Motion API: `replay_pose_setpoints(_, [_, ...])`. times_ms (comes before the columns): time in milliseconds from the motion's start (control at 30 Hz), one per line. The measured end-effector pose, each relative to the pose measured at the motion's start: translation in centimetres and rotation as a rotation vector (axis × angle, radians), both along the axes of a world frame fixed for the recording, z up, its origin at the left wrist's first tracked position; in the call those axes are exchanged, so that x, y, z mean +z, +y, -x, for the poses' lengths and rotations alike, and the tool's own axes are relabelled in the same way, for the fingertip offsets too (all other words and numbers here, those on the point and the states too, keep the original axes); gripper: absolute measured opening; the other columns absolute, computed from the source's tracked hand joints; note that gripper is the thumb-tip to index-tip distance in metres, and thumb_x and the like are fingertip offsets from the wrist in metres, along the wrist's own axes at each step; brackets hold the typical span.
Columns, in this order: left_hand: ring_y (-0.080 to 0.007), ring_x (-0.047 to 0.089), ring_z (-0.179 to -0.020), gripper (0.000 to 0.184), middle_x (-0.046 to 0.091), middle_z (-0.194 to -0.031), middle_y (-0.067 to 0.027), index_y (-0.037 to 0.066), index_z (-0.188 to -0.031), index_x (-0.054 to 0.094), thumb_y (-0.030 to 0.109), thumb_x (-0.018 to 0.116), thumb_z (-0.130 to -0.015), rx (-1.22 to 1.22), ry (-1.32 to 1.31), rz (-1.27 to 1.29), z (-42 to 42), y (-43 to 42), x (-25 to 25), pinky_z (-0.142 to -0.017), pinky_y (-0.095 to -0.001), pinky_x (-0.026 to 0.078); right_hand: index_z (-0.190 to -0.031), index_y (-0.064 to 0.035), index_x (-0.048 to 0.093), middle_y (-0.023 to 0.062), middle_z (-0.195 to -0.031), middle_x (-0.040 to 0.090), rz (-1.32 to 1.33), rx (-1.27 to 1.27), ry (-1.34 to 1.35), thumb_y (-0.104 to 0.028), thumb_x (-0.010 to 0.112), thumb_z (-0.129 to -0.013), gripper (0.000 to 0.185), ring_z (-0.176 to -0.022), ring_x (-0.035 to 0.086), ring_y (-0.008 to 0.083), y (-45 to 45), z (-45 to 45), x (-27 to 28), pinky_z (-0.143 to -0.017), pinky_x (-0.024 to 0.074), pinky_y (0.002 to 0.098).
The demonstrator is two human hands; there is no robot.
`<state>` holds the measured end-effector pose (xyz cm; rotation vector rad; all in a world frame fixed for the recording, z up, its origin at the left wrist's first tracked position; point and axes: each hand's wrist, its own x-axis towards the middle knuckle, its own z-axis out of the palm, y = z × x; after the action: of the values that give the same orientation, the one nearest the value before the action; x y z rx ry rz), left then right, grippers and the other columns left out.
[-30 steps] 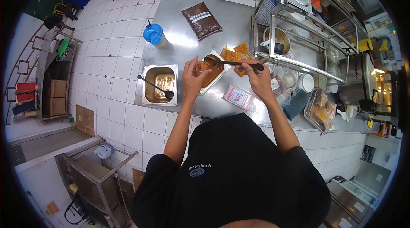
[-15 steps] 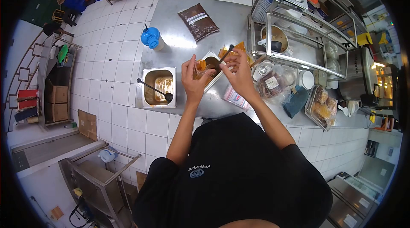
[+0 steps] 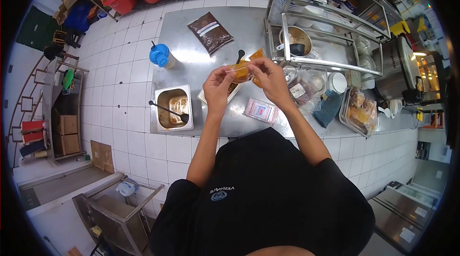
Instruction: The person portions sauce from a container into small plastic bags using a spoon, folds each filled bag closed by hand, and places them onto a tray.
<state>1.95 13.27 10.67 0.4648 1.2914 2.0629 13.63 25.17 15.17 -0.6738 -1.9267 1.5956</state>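
Observation:
Between my two hands is a small clear plastic bag [image 3: 239,71] with orange-brown sauce inside. My left hand [image 3: 218,87] pinches its left side, and the fingers of my right hand [image 3: 270,79] are closed on its right side. Just beneath them a steel food pan [image 3: 203,98] is partly covered by the hands. A black spoon [image 3: 240,55] leans in that pan, its handle end showing above the bag. More orange sauce bags [image 3: 258,55] lie beside my right hand, partly hidden by it. Nearer my body rests a printed pack of plastic bags [image 3: 261,111].
Left on the steel table stands another pan [image 3: 165,107] with sauce traces and a black ladle [image 3: 168,111]. Behind are a blue-lidded shaker [image 3: 162,56] and a dark brown bag [image 3: 210,33]. A metal rack [image 3: 330,59], a pot [image 3: 303,40] and a food tray [image 3: 357,114] occupy the right.
My right hand has let go of the black spoon, which now rests in the pan, and has taken hold of the sauce bag alongside my left hand. The view has shifted slightly.

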Motion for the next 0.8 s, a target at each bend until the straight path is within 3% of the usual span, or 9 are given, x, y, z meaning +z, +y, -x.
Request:
replay_pose_setpoints(133, [-0.0137, 0.065, -0.093, 0.024, 0.068, -0.104, -0.0106, -0.003, -0.112, 0.062, 0.011, 0.068, -0.093, 0.021, -0.121, -0.098, -0.8, 1.4, 0.8, -0.082, -0.0260, 0.054, -0.106, 0.0016, 0.064, 0.0034, -0.095, 0.068, 0.148, -0.068, 0.203, -0.012, 0.065, -0.095, 0.017, -0.087, 0.063, 0.0084, -0.4, -0.7, -0.6, -0.079, 0.0498, 0.0229])
replay_pose_setpoints(233, [-0.0130, 0.065, -0.090, 0.024, 0.069, -0.102, -0.0094, -0.003, -0.110, 0.063, 0.014, 0.067, -0.094, 0.040, -0.177, -0.143, -1.6, 1.9, 1.7, -0.081, -0.0253, 0.054, -0.106, 0.0017, 0.065, 0.0031, -0.096, 0.069, 0.143, -0.080, 0.153, -0.011, 0.066, -0.095, 0.017, -0.087, 0.063, 0.0080, -0.2, -1.7, -0.5, -0.079, 0.0500, 0.0229])
replay_pose_setpoints(333, [-0.0142, 0.065, -0.092, 0.019, 0.067, -0.103, -0.0096, -0.001, -0.108, 0.063, 0.013, 0.065, -0.095, 0.006, -0.140, -0.057, -2.1, 2.1, 1.9, -0.086, -0.0288, 0.053, -0.101, 0.0012, 0.067, 0.0015, -0.089, 0.066, 0.182, -0.122, 0.214, -0.011, 0.065, -0.094, 0.014, -0.080, 0.060, 0.0062, -0.1, -2.3, 0.6, -0.074, 0.0490, 0.0227])
replay_pose_setpoints(467, [-0.0099, 0.063, -0.087, 0.021, 0.067, -0.099, -0.0065, -0.001, -0.107, 0.063, 0.017, 0.064, -0.097, 0.075, 0.021, 0.012, -3.6, 3.4, 1.4, -0.079, -0.0236, 0.052, -0.106, 0.0015, 0.065, 0.0029, -0.095, 0.068, 0.134, -0.167, 0.212, -0.010, 0.065, -0.094, 0.017, -0.085, 0.062, 0.0074, 0.5, -3.0, -0.2, -0.077, 0.0504, 0.0227])
replay_pose_setpoints(600, [-0.0084, 0.062, -0.083, 0.022, 0.066, -0.093, -0.0035, 0.000, -0.107, 0.061, 0.020, 0.059, -0.100, 0.134, 0.116, 0.034, -5.0, 4.3, 1.2, -0.076, -0.0211, 0.050, -0.102, 0.0003, 0.065, -0.0017, -0.085, 0.062, 0.180, -0.219, 0.270, -0.010, 0.064, -0.095, 0.013, -0.077, 0.058, 0.0051, 0.2, -3.4, 0.3, -0.069, 0.0492, 0.0216])
replay_pose_setpoints(667, [-0.0096, 0.061, -0.087, 0.021, 0.064, -0.095, -0.0041, 0.000, -0.109, 0.059, 0.019, 0.057, -0.101, 0.092, 0.161, 0.051, -5.4, 4.4, 0.9, -0.078, -0.0226, 0.051, -0.097, 0.0008, 0.066, -0.0025, -0.076, 0.061, 0.095, -0.211, 0.172, -0.010, 0.066, -0.092, 0.013, -0.071, 0.052, 0.0028, 0.4, -4.2, 0.2, -0.061, 0.0430, 0.0206])
replay_pose_setpoints(800, [-0.0152, 0.062, -0.098, 0.022, 0.062, -0.109, -0.0098, -0.001, -0.110, 0.058, 0.018, 0.054, -0.102, -0.003, 0.135, 0.044, -6.3, 5.1, 0.9, -0.086, -0.0288, 0.054, -0.096, 0.0008, 0.067, -0.0011, -0.072, 0.060, 0.026, -0.345, 0.142, -0.011, 0.066, -0.090, 0.013, -0.067, 0.051, 0.0044, 0.7, -5.6, 0.6, -0.059, 0.0425, 0.0226])
